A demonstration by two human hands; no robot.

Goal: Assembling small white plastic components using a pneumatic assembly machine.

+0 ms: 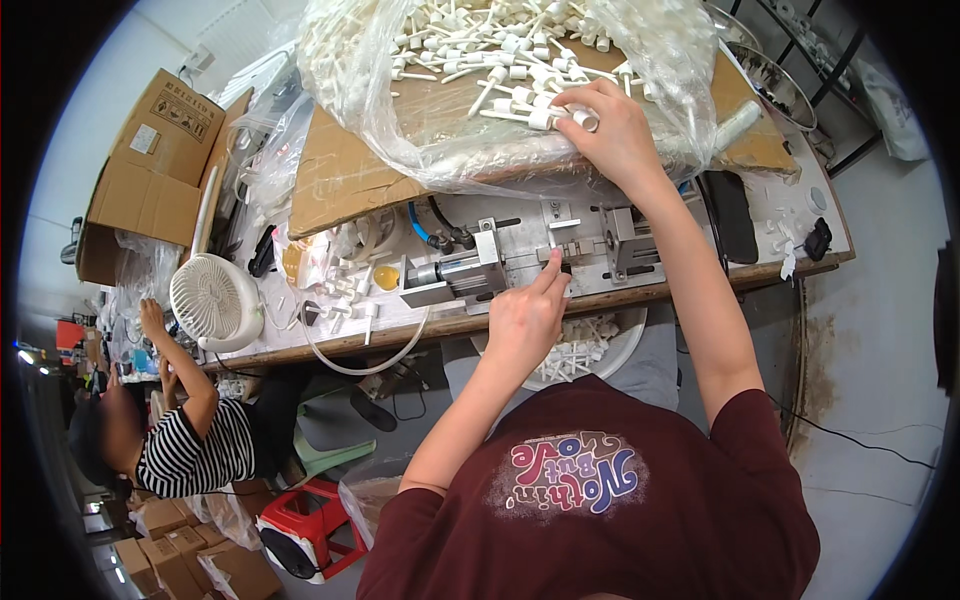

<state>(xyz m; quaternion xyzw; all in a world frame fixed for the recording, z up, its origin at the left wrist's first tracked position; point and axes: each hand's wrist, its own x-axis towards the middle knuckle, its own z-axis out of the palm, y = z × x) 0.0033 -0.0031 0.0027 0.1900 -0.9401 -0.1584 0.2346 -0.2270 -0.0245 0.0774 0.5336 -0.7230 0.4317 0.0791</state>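
Observation:
My right hand [612, 140] reaches into the heap at the far side of the bench. Its thumb and fingers close on a white capped plastic part [585, 119], among many like it with thin stems [510, 75]. My left hand [524, 325] is at the metal clamping fixture [575, 250] on the bench. The index finger is stretched out, its tip at the middle of the fixture. The other fingers curl in, and I make out nothing held there. A small white piece [552, 236] shows just beyond that fingertip.
The heap lies in a clear plastic bag [350, 95] on a cardboard sheet [335, 185]. A metal cylinder unit [455, 275] and white fan [215, 302] are to the left. A white tub [630, 345] of parts stands below the bench edge. Another person [200, 440] works at far left.

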